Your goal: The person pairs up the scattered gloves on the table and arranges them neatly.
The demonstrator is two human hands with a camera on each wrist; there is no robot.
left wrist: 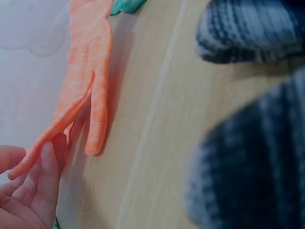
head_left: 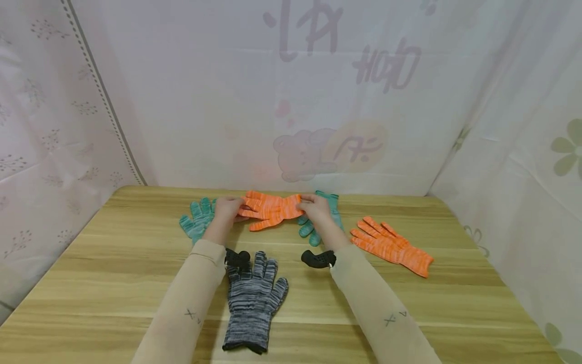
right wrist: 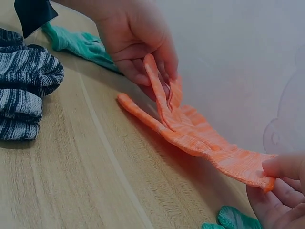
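Observation:
An orange knit glove is stretched sideways between both hands near the table's back edge. My left hand pinches it by the fingers, as the left wrist view shows between thumb and fingertips. At its cuff, my right hand pinches the hem. The glove's thumb hangs free, pointing left. Behind the left hand lies a green glove, partly hidden; a second green glove lies partly covered by the right hand.
Another orange glove lies to the right, fingers toward the middle. A black-and-grey glove lies in front, between the forearms. White patterned curtains stand behind and beside the wooden table.

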